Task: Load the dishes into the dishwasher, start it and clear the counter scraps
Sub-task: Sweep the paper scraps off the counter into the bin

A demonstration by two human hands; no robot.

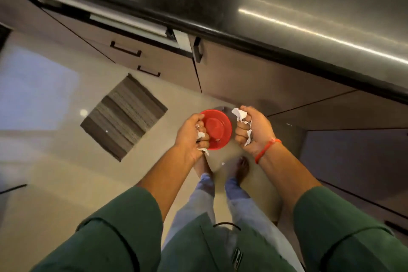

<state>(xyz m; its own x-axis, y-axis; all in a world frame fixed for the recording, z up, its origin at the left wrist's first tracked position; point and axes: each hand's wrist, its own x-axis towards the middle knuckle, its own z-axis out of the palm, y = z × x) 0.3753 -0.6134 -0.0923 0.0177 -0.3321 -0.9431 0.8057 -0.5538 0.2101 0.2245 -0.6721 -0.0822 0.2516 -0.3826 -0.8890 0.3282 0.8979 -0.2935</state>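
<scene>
Your left hand (191, 137) has its fingers curled tight round crumpled white paper scraps (201, 136) and also grips the rim of a round red plastic plate (217, 129), at centre frame, held over the floor. Your right hand (251, 131), at 3 o'clock of the plate and just beside it, is fisted on more torn white paper bits (240, 117); the fingers are pressed together around them. Both wads are balled up, probably so nothing drops while you carry them to a bin. The dark polished stone counter (287, 6) runs across 12 o'clock, with brown cabinet fronts (242, 77) below it. A grey striped floor mat (123, 117) lies at 9 o'clock. No bin is in view. Judged stage: scrap clearing, near the end.
</scene>
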